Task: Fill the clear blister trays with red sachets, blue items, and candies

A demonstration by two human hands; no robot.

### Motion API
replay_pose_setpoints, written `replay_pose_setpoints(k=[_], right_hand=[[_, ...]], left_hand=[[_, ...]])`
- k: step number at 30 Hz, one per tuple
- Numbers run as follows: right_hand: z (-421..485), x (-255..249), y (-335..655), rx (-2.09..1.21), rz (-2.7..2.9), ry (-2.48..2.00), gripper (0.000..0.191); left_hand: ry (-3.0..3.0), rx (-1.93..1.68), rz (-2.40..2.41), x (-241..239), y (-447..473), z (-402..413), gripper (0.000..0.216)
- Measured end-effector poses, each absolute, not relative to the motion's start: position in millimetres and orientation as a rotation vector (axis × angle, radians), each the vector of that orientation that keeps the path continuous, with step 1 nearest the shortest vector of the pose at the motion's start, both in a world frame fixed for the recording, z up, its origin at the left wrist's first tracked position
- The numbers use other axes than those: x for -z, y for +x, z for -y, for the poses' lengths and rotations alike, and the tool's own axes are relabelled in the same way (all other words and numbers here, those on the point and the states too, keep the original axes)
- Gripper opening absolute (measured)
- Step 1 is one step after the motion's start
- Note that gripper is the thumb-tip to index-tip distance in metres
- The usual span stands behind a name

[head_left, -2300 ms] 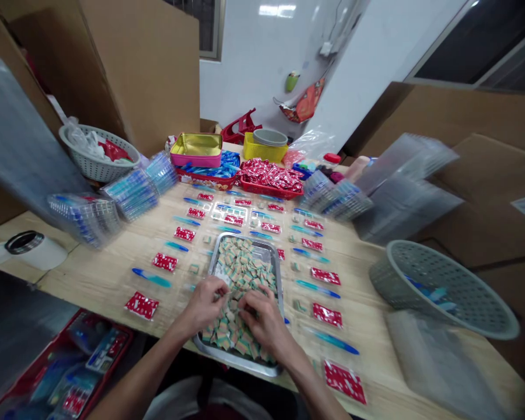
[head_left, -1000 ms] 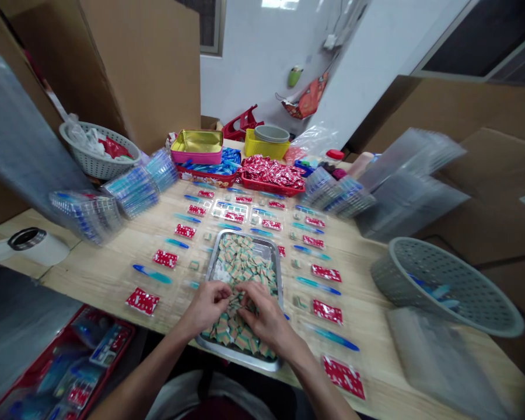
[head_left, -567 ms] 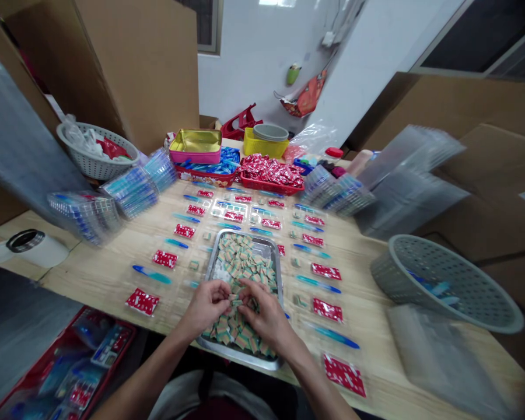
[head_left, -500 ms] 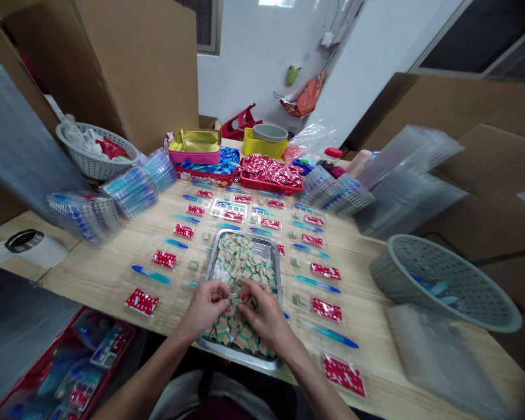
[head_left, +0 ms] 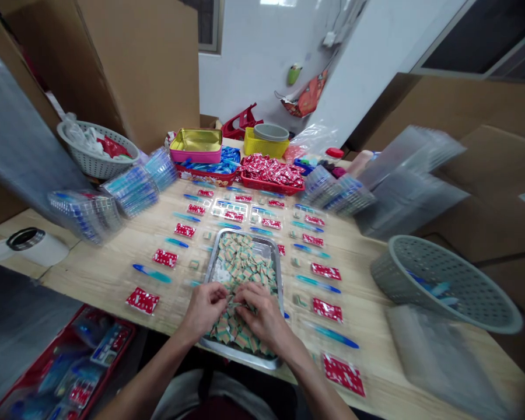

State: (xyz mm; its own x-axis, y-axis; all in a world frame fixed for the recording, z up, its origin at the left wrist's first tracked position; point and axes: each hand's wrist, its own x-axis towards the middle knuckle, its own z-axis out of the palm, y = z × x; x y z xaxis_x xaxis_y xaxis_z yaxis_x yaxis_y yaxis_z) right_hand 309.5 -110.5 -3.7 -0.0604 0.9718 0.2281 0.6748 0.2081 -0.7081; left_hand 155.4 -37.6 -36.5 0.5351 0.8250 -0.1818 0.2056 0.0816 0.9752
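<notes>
A metal tray point(head_left: 279, 274) full of small green-and-tan square pieces point(head_left: 245, 256) lies in front of me. Over its left part my left hand point(head_left: 206, 306) is closed, thumb and fingertips pinched together; what they hold is too small to make out. My right hand point(head_left: 262, 312) is just beside it, fingers curled down over the pieces, its fingertips partly hidden. Clear plastic trays stand in rows on both sides, with blue pens point(head_left: 318, 284), red dotted packets point(head_left: 326, 309) and small green pieces point(head_left: 299, 300) in them.
Behind the rows are a red tray of red packets point(head_left: 273, 172) and a pink tin point(head_left: 196, 153). Stacked clear trays point(head_left: 131, 186) and a white mug point(head_left: 39, 248) stand left. A grey basket point(head_left: 446, 286) is at right; a red crate point(head_left: 126, 332) sits below the table's left edge.
My right hand's fingers have curled down and shifted slightly left toward the other hand. My left hand stays pinched in nearly the same place.
</notes>
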Motion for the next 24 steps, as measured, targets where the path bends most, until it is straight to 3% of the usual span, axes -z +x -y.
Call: replay_pose_setpoints(k=[11,16,24], right_hand=[[130,-6,315,-0.280,1.986,-1.556,0.025],[144,0,318,-0.402,1.826,-1.589,0.027],[149,11,316,-0.519,1.496,-1.591,0.011]], left_hand=[[1.883,-0.430,-0.835,4,170,51,0.020],[1.936,-0.359,-0.884,6,179,57,0.023],[1.955,-0.376,-0.845,10,179,58,0.022]])
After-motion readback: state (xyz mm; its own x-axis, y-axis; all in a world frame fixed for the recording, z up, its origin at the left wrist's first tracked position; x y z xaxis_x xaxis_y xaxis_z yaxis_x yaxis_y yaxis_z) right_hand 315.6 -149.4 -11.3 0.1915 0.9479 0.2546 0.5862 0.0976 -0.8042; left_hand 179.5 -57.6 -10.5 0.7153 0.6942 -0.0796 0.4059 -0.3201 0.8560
